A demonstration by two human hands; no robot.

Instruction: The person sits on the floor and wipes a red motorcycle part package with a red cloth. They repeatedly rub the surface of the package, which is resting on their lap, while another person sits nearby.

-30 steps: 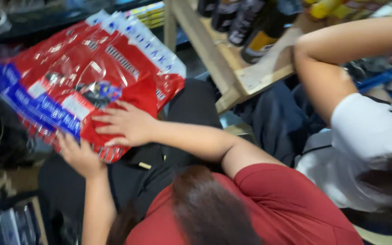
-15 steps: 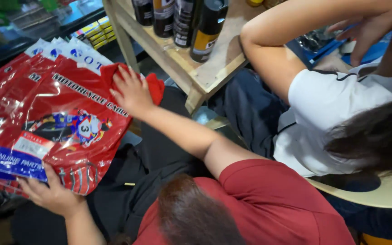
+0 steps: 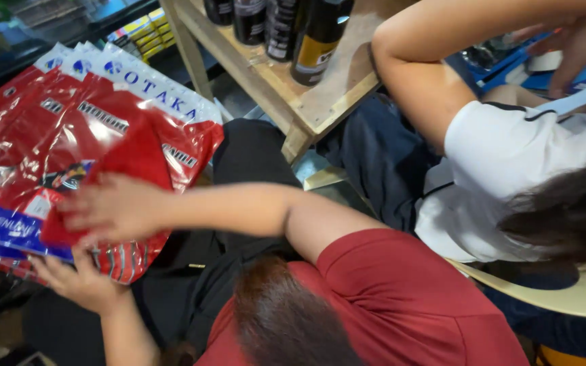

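the right hand [image 3: 113, 207] lies flat on top of a stack of red garment packs [image 3: 69, 149], fingers spread and pressing a folded red cloth [image 3: 130, 163] against the glossy plastic, likely to keep it from sliding off the slick wrap. the left hand [image 3: 79, 278] cups the stack from below at its near edge, fingers curled up under the packs, so the pile is pinched between the two hands and steadied over the person's lap in black trousers [image 3: 239, 176].

the packs are flat, shiny clear bags holding red fabric, with white top flaps fanned out at the far end and a blue band near the bottom. they sit to the left of a wooden table [image 3: 306, 95] carrying dark spray cans [image 3: 320, 34]. a second person in a white shirt [image 3: 510, 176] sits close on the right, apart from the stack.
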